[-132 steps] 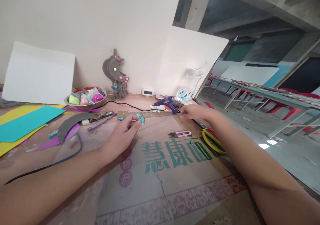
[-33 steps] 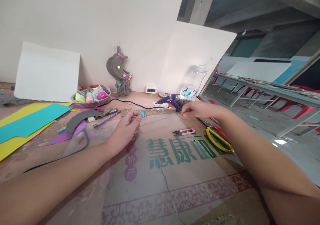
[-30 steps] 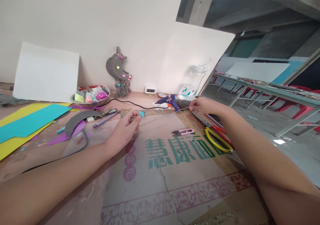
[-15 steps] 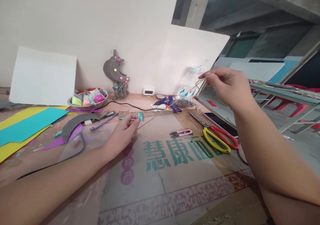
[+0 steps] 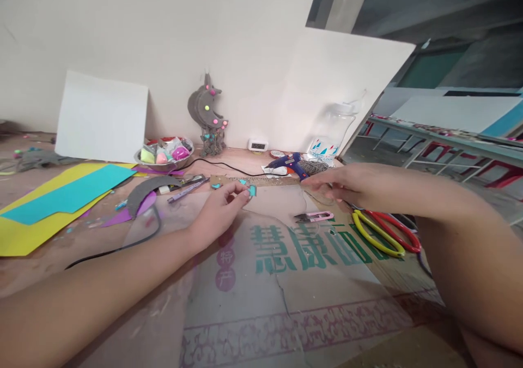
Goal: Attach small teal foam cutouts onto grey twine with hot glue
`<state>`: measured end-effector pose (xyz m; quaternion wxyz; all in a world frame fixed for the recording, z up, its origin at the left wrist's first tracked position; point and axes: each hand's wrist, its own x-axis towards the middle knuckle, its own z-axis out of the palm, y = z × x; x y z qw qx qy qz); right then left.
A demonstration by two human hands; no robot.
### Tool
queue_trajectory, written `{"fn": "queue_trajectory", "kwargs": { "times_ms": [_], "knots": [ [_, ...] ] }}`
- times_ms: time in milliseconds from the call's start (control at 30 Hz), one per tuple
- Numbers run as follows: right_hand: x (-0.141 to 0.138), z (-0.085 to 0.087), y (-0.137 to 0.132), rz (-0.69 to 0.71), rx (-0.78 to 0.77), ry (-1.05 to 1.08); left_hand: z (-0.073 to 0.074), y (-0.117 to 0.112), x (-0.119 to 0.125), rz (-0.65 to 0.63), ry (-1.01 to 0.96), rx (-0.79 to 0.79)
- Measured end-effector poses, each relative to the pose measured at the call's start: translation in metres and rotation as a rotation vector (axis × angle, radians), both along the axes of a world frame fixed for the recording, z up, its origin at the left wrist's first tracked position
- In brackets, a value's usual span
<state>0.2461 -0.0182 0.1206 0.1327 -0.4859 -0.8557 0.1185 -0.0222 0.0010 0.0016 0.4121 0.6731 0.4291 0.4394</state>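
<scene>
In the head view, my left hand [image 5: 224, 209] pinches a small turquoise foam piece [image 5: 253, 191] between thumb and fingertips, above the clear sheet. A thin grey cord [image 5: 267, 216] trails slack from near these fingers to the right. My right hand [image 5: 345, 185] hovers palm down beside the glue gun [image 5: 288, 163], its fingers stretched out. Below and right of it lie scissors [image 5: 378, 234] with one yellow and one red handle; the blades are mostly hidden by the hand. Pink thread snips [image 5: 314, 216] lie between my hands.
A grey moon ornament [image 5: 206, 109] stands against the white wall, near a bowl [image 5: 163, 164] of coloured clay packs. Yellow and turquoise foam sheets [image 5: 73, 193] lie left, near a grey curved strip [image 5: 149, 189] and pen [image 5: 186, 189]. A clear bottle [image 5: 335, 128] stands back right.
My right hand has come down from its raised position to just above the table by the glue gun. The cord, stretched taut between my hands before, now hangs slack. The view has shifted.
</scene>
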Motion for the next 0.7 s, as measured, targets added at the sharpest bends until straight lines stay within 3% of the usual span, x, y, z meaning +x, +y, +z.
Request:
{"fn": "queue_trajectory", "kwargs": {
  "times_ms": [67, 167, 400, 500, 700],
  "knots": [
    [-0.018, -0.012, 0.007, -0.022, 0.062, -0.103, 0.001, 0.000, 0.000, 0.017, 0.020, -0.009],
    [-0.049, -0.035, 0.013, -0.083, 0.174, 0.038, 0.003, -0.002, 0.000, 0.038, 0.052, 0.000],
    [-0.078, -0.101, 0.022, -0.083, -0.021, 0.611, 0.005, -0.001, 0.001, 0.041, 0.080, 0.025],
    [-0.081, -0.113, 0.021, -0.083, -0.101, 0.717, 0.004, -0.001, 0.000, 0.031, 0.105, 0.022],
    [-0.085, -0.116, 0.020, -0.086, -0.139, 0.745, 0.003, -0.002, 0.002, -0.017, 0.201, 0.127]
  ]
}}
